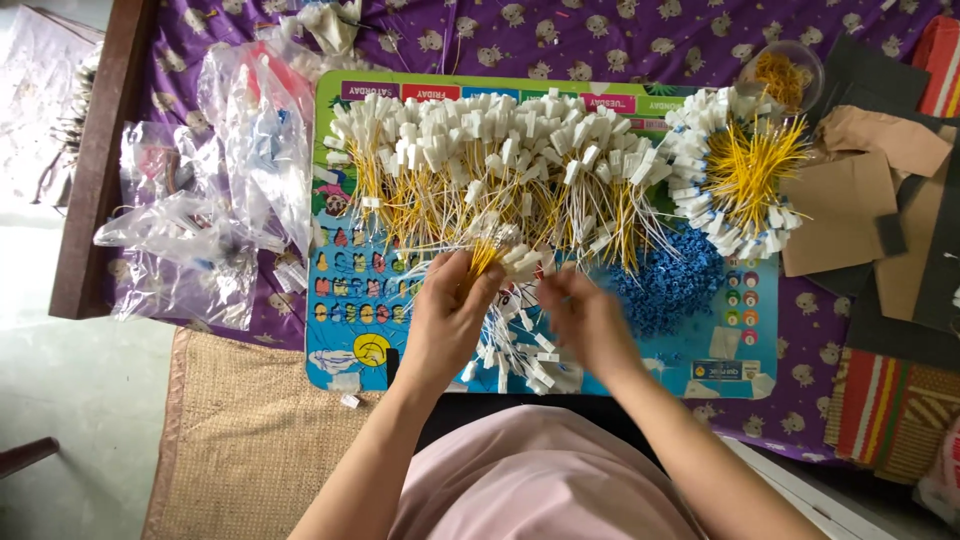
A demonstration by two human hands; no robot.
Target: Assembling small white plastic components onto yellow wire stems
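Note:
My left hand (447, 318) is closed around a small bunch of yellow wires with white connectors (508, 252), held just above a colourful board (345, 335). My right hand (588, 322) pinches something small next to that bunch, its fingertips close to the connectors. Under both hands lies a loose heap of white connectors (520, 350). Behind them a long row of yellow-wired white connectors (480, 160) covers the board's far half. A pile of small blue pieces (672, 282) sits just right of my right hand.
A ring-shaped bundle of the same wired connectors (738, 170) lies at the far right. A clear bowl with yellow bits (782, 70) stands behind it. Cardboard pieces (850, 210) lie to the right, clear plastic bags (215, 200) to the left, a woven mat (240, 440) near me.

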